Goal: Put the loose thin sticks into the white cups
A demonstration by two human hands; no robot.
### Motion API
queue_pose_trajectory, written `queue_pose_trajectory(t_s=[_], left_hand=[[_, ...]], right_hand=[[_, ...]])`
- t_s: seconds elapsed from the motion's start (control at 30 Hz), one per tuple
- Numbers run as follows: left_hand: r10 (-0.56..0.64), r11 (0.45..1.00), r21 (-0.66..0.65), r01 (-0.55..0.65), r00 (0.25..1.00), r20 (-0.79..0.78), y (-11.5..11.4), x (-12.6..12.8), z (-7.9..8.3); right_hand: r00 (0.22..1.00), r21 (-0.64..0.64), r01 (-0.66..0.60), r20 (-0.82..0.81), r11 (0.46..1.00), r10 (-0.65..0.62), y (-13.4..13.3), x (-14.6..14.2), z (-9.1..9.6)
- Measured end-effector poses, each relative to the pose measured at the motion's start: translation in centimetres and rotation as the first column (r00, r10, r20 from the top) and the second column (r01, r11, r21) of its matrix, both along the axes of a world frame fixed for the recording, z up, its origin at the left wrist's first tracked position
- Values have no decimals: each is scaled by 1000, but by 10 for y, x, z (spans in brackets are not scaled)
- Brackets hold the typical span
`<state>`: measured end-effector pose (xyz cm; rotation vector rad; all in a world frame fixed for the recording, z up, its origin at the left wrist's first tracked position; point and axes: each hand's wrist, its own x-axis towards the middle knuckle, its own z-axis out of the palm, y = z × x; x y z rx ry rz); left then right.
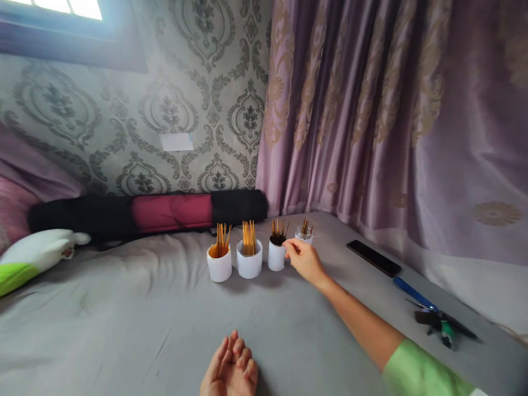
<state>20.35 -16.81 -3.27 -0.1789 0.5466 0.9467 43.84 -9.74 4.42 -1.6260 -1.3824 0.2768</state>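
Observation:
Four white-wrapped containers with thin wooden sticks stand in a row on the grey sheet. They are a cup with an orange inside [219, 268], a wide cup [249, 267], a narrow cup [276, 257] and a glass-rimmed jar [304, 235]. My right hand [305, 259] is at the narrow cup's right rim, in front of the jar, with thumb and fingers pinched. Anything small between those fingertips is hidden. Nearer to me, my left hand [231, 367] rests palm up, its fingers loosely bent and apart, with nothing visible in it.
A black and maroon roll [173, 212] lies along the wall. On the right are a black phone [373, 257], a blue-handled tool [414, 292] and a bunch of small items with a green piece [446, 333]. A white and green plush toy [37, 258] lies left.

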Motion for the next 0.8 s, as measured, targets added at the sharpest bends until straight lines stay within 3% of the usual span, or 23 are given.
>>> queue_pose_trajectory(t_s=[0.23, 0.63, 0.8], left_hand=[[-71, 998, 4, 70, 997, 7, -3, 20, 1], [-175, 984, 25, 175, 985, 4, -4, 43, -1], [-168, 985, -23, 170, 983, 75, -3, 46, -3]], right_hand=[[986, -9, 146, 77, 989, -144, -5, 39, 12], [926, -177, 159, 368, 971, -84, -6, 62, 21], [965, -259, 104, 262, 960, -34, -2, 70, 21]])
